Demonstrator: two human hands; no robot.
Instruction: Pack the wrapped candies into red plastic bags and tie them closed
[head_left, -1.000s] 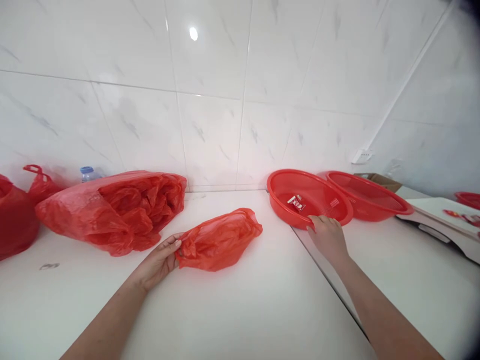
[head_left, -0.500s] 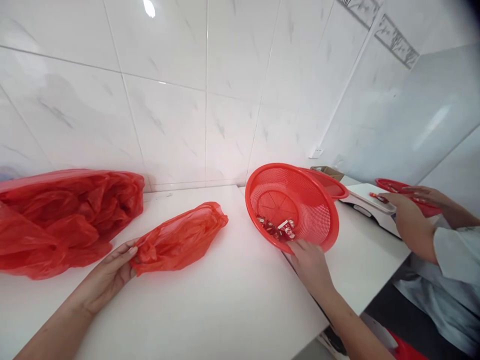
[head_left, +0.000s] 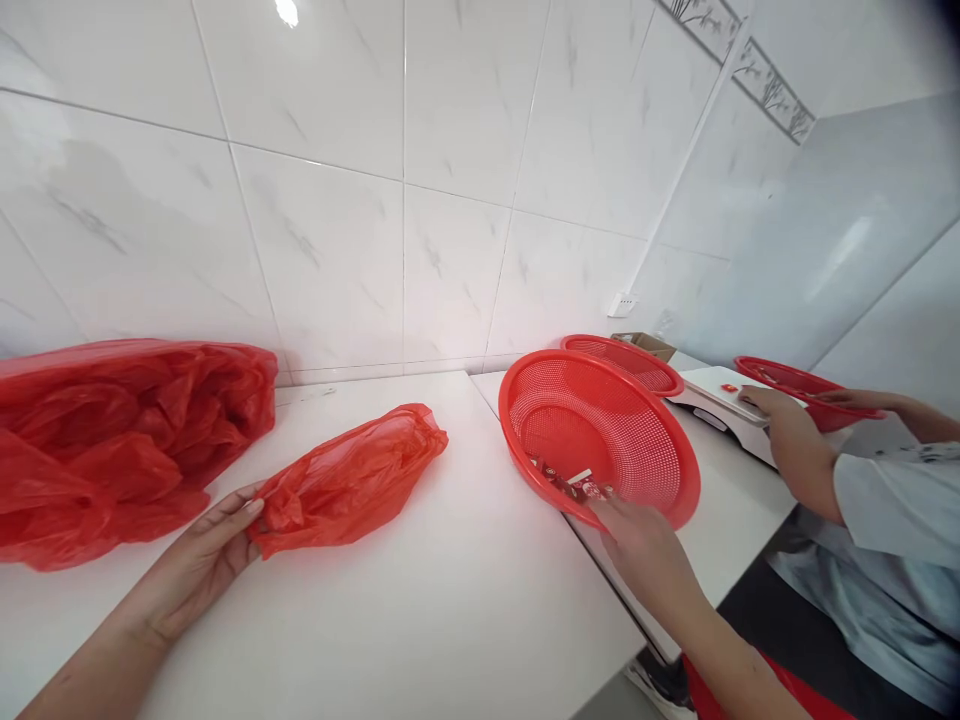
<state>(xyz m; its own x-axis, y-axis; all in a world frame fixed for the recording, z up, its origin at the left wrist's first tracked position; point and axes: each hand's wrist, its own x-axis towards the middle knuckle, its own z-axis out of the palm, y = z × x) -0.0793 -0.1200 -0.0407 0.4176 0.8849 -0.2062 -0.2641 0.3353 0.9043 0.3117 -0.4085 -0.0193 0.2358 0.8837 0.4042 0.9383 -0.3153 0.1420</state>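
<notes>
My left hand (head_left: 214, 550) is closed on the near end of a red plastic bag (head_left: 352, 480), which lies crumpled on the white table. My right hand (head_left: 637, 545) grips the near rim of a red mesh basket (head_left: 600, 375), its fingers reaching over the edge to the inside. Several small wrapped packets (head_left: 577, 485) in dark red and white rest in the bottom of this basket, close to those fingers. The basket leans slightly toward me, and my fingertips are partly hidden among the packets.
A large heap of red plastic bags (head_left: 135, 440) lies at the left. Behind the basket stand another red basket (head_left: 622, 365) and a cardboard box (head_left: 645, 345). At right, a co-worker's hand (head_left: 765, 400) is over a white scale (head_left: 739, 420), near a third red basket (head_left: 787, 378).
The basket under my right hand has tipped back flatter and shifted slightly right and down. My left hand keeps its hold on the bag. The co-worker's hand has lowered to the scale.
</notes>
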